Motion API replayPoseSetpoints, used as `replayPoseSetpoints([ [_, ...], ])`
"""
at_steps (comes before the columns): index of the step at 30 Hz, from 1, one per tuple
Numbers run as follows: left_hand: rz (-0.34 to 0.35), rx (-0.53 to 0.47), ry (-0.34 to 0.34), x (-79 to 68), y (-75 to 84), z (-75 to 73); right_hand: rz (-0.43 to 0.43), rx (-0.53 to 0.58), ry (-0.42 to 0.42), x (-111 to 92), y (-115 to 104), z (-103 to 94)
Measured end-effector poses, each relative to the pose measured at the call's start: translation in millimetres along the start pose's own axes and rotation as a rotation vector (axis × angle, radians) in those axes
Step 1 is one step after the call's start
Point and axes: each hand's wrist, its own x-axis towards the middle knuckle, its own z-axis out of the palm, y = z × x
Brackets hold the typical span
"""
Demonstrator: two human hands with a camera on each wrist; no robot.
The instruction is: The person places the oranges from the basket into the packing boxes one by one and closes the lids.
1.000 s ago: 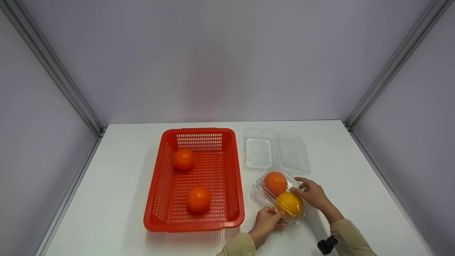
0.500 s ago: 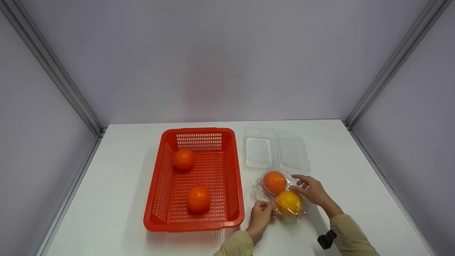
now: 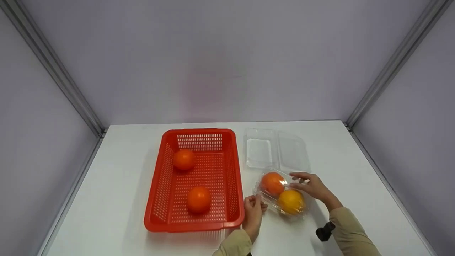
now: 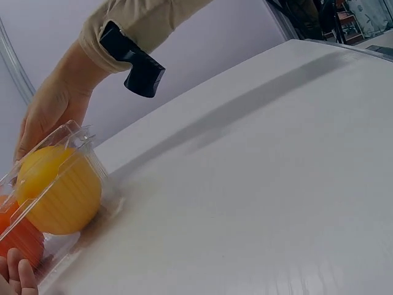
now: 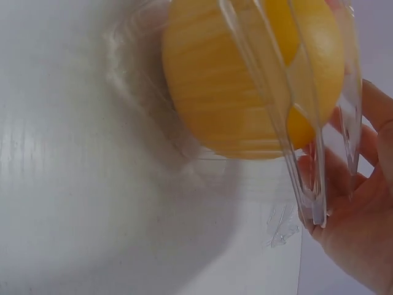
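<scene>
A clear plastic clamshell box (image 3: 273, 203) holds a red-orange orange (image 3: 272, 183) and a yellow-orange orange (image 3: 291, 202). My left hand (image 3: 253, 215) is at the box's left edge, its fingertips close to the rim; whether they touch is unclear. In the left wrist view, its fingers (image 4: 21, 275) look loosely spread beside the box. My right hand (image 3: 312, 186) holds the far right side. In the right wrist view, the clear rim lies between the thumb and fingers (image 5: 334, 169) of that hand, in front of the yellow-orange orange (image 5: 245, 86).
A red plastic basket (image 3: 239, 177) stands to the left, with an orange (image 3: 184, 159) at its back and another orange (image 3: 198, 200) nearer the front. Behind the held box lies a second clear clamshell (image 3: 258, 153), lid spread open. Walls enclose the white table (image 3: 96, 199) behind and at the sides.
My left hand has slid left and away from me along the box's edge, from its near corner. The right hand has shifted slightly leftward and away. The box has turned a little.
</scene>
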Motion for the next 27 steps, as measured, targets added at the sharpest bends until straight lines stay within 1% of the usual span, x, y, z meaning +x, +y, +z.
replayPoseSetpoints([
  [3,0.024,-0.053,0.002,1.8,0.3,-0.3,0.023,0.012,0.004,0,2,-1.1],
  [5,0.037,-0.072,-0.002,2.6,0.1,-0.6,0.037,0.012,0.004,0,2,-1.6],
  [10,0.058,-0.072,-0.003,3.3,0.8,-1.2,0.051,0.005,0.008,-2,2,-1.3],
  [16,0.081,-0.075,0.001,4.1,2.8,0.0,0.068,-0.001,0.068,-9,-2,-0.2],
  [19,0.091,-0.07,0.026,5.7,1.5,1.4,0.112,0.007,0.093,-13,-2,-0.4],
  [23,0.094,-0.047,0.056,8.0,-1.2,2.6,0.205,-0.003,0.11,-20,1,-2.4],
  [25,0.093,-0.039,0.058,8.0,-1.9,2.6,0.25,-0.009,0.095,-23,3,-4.3],
  [27,0.093,-0.038,0.055,7.1,-1.9,2.4,0.294,0.013,0.051,-27,6,-6.7],
])
